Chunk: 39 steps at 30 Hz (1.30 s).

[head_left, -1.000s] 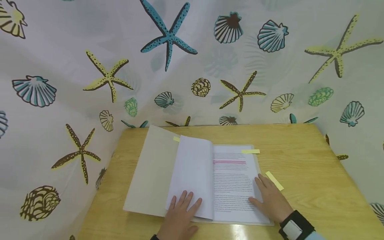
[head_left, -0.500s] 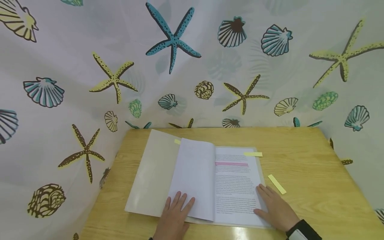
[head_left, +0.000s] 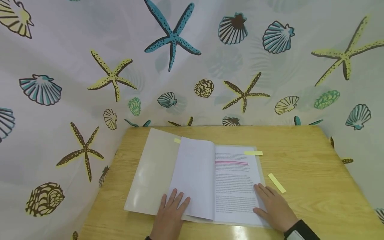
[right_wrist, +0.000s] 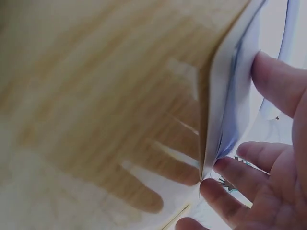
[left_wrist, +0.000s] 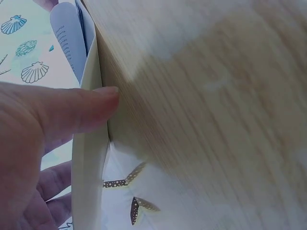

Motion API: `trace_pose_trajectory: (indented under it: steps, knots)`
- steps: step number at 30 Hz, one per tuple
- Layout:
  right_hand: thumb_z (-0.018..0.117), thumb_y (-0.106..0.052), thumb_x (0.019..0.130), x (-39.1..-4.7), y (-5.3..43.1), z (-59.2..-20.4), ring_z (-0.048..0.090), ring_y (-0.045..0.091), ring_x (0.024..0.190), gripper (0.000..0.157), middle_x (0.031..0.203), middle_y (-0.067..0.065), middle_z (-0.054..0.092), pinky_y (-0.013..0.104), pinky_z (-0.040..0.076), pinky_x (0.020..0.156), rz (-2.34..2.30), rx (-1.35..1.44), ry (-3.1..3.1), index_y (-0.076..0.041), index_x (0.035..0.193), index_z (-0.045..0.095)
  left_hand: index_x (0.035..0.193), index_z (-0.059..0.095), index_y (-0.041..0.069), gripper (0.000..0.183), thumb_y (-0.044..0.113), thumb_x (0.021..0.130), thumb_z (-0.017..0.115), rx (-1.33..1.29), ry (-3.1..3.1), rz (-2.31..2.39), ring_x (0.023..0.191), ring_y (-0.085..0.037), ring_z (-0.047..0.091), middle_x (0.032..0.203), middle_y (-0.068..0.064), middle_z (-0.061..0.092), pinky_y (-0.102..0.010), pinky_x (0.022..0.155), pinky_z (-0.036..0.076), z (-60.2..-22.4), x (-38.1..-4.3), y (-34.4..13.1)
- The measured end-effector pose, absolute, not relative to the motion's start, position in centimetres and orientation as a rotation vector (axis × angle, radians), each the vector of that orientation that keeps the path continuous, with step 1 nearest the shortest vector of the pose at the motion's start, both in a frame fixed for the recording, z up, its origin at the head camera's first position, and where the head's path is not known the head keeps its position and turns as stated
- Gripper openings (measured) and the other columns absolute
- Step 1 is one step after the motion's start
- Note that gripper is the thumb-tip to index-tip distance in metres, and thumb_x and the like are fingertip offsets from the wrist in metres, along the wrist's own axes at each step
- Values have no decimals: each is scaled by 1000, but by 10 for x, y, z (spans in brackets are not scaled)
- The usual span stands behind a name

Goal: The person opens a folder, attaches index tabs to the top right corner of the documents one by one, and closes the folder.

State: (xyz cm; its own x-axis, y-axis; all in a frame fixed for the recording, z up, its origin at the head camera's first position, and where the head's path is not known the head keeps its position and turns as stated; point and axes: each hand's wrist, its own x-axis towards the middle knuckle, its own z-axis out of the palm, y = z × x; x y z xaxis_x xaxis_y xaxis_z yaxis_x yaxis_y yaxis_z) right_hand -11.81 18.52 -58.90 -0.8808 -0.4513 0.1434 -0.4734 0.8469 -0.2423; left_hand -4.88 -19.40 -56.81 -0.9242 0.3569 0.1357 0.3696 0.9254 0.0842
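Observation:
A folder with a pale cover [head_left: 151, 176] lies spread on the table, a blank white page [head_left: 193, 176] turned over to the left. On the right, a printed page [head_left: 232, 196] carries a pink highlighted line near its top. My left hand [head_left: 170, 213] rests with extended fingers across the cover and blank page near their bottom edge; in the left wrist view its thumb [left_wrist: 91, 108] lies over the cover's edge. The right hand [head_left: 276, 208] touches the printed page's right margin with fingers extended. In the right wrist view its fingertips [right_wrist: 225, 167] are right at the folder's edge.
A yellow sticky strip [head_left: 253, 153] juts from the printed page's upper right. Another strip [head_left: 277, 183] lies on the wooden table [head_left: 315, 166], and a third [head_left: 177, 140] shows on the cover by the blank page. A shell-and-starfish curtain [head_left: 192, 110] surrounds the table.
My left hand has slid left over the blank page toward the cover. The right hand has shifted slightly nearer to me along the page's edge. The pages lie as before.

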Motion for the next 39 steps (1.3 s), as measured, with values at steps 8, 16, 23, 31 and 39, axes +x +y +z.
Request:
trace_pose_trajectory:
  steps: [8, 16, 23, 31, 39]
  knots:
    - [79, -34, 77, -113, 178, -585, 51, 24, 89, 77, 139, 16, 51, 40, 49, 75, 382, 685, -2981, 0, 139, 48, 136, 54, 18, 77, 18, 66, 86, -548, -2960, -177, 136, -38, 36, 140, -13, 50, -62, 105, 26, -572, -48, -194]
    - [81, -24, 77, -112, 173, -585, 55, 43, 112, 75, 133, 29, 45, 50, 48, 89, 532, 645, -3001, 3, 138, 45, 135, 55, 18, 75, 19, 66, 85, -541, -2947, -184, 135, -37, 36, 139, -12, 51, -62, 105, 27, -575, -47, -194]
    - [80, -25, 78, -112, 174, -588, 59, 39, 99, 93, 129, 33, 38, 46, 54, 78, 649, 482, -3067, 4, 148, 25, 136, 55, 20, 72, 23, 70, 84, -526, -2978, -214, 137, -36, 34, 140, -10, 50, -61, 107, 24, -571, -47, -191]
    - [68, -28, 90, -118, 179, -586, 57, 22, 81, 90, 105, 21, 54, 37, 52, 67, 882, 254, -3122, 6, 150, 11, 138, 52, 20, 76, 47, 72, 79, -540, -3001, -258, 138, -36, 31, 142, -11, 48, -63, 107, 23, -571, -46, -189]
    - [64, -22, 93, -127, 184, -576, 56, 15, 62, 75, 82, 7, 60, 26, 45, 50, 1327, 5, -3108, 7, 147, 21, 138, 52, 21, 78, 58, 73, 74, -605, -2948, -245, 137, -36, 35, 140, -11, 50, -64, 104, 28, -569, -46, -183]
